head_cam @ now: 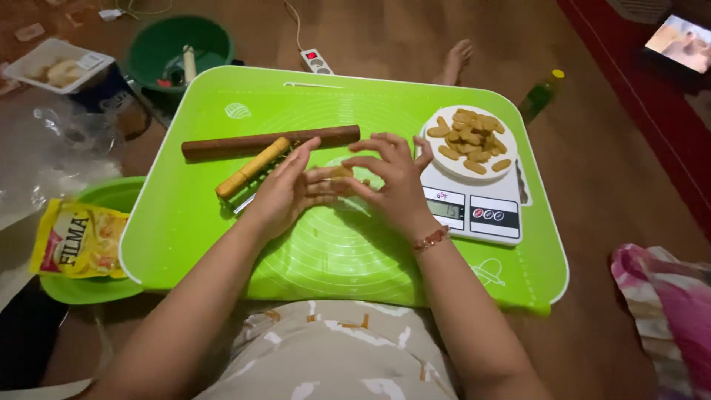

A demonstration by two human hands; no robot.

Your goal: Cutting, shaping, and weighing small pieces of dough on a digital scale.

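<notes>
My left hand and my right hand meet over the bright green mat, fingertips pinching a small piece of yellowish dough between them. Just beyond my left hand lie a brown wooden rolling pin and a yellow ridged tool with a metal part. To the right of my right hand stands a white kitchen scale bearing a white plate with several small shaped dough pieces. A beaded bracelet circles my right wrist.
A green bucket and a white tray of dough sit at the far left. A yellow packet lies on a green bowl. A power strip, a green bottle, a bare foot and a lit screen lie beyond.
</notes>
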